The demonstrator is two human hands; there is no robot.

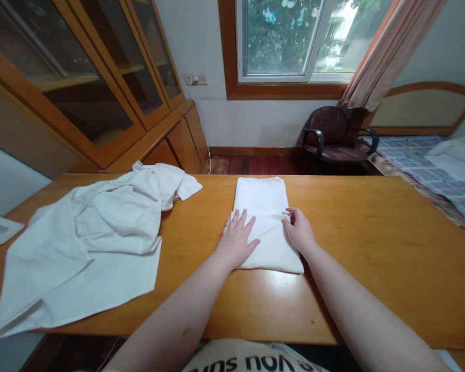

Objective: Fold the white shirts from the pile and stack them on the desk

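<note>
A white cloth [261, 194], folded into a long rectangle, lies on the wooden table in front of me. One folded layer ends in an edge across its middle. My left hand [238, 240] rests flat on the cloth's left side, fingers spread. At the right side, my right hand [299, 230] pinches the end of that layer's edge between thumb and fingers. Left of my hands lies a second white cloth [116, 212], loose and rumpled, with one corner reaching the table's front edge.
The wooden table [372, 248] spans the view. A white object [0, 229] sits at its far left. Beyond stand a glass-doored cabinet [139, 119], an office chair [333, 134] under the window, and a bed [430, 160] at the right.
</note>
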